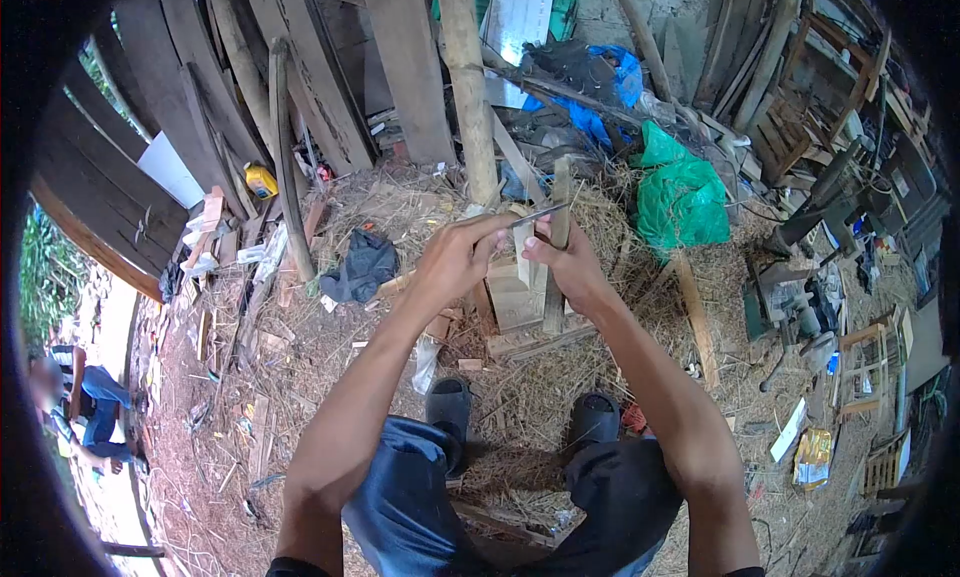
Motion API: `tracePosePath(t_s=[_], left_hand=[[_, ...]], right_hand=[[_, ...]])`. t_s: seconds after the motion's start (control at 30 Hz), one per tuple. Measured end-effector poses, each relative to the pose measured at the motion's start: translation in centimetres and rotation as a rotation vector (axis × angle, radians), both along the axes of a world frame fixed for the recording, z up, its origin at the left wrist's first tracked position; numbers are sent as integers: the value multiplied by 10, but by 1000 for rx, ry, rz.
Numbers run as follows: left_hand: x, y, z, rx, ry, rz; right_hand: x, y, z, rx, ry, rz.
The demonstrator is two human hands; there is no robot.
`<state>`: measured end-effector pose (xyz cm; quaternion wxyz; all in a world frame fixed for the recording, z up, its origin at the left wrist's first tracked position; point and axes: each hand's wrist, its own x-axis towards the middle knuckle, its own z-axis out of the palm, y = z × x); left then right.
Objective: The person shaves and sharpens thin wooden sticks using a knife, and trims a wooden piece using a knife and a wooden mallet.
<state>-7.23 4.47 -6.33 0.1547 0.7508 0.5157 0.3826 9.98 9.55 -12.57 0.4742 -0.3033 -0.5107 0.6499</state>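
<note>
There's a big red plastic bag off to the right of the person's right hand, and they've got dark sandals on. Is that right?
Not quite: the head view shows a green plastic bag, not a red one, to the right of the right hand. The dark sandals are right.

The left hand (453, 261) hides one end of the thin strip (526, 218) from us. Just right of those fingers, the right hand (576, 269) covers part of a wooden stick (561, 189). Well left of and below the fingers, we see a seated person (100, 397), head blurred; far below them, the bottom edge cuts off both dark sleeves (302, 569).
</note>
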Motion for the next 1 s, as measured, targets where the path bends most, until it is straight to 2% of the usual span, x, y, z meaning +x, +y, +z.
tracePosePath(t_s=[0.33, 0.43, 0.6, 0.7, 0.77, 0.8, 0.87, 0.9, 0.97, 1.0], left_hand=[[0, 0, 6, -17, 72, 38], [3, -2, 12, 34, 150, 49], [9, -1, 21, -27, 268, 98], [16, -6, 28, -62, 287, 128], [14, -4, 24, -54, 295, 122], [12, -1, 22, -49, 309, 118], [12, -2, 24, -50, 288, 116], [11, -2, 24, -65, 279, 112], [9, 5, 14, -41, 258, 104], [9, 6, 12, -31, 248, 97]], right_hand=[[1, 4, -7, 23, -40, -26], [3, -3, 2, -5, -15, -15], [2, -5, 3, 9, 0, -84], [16, 0, -1, -7, -124, -158], [40, 8, -2, -217, -432, -114], [49, 12, -1, -204, -441, -119], [67, 19, 6, -428, -706, -94], [77, 22, 13, -415, -714, -102], [91, 24, 27, -306, -541, -223], [85, 10, 54, -296, -549, -226]])
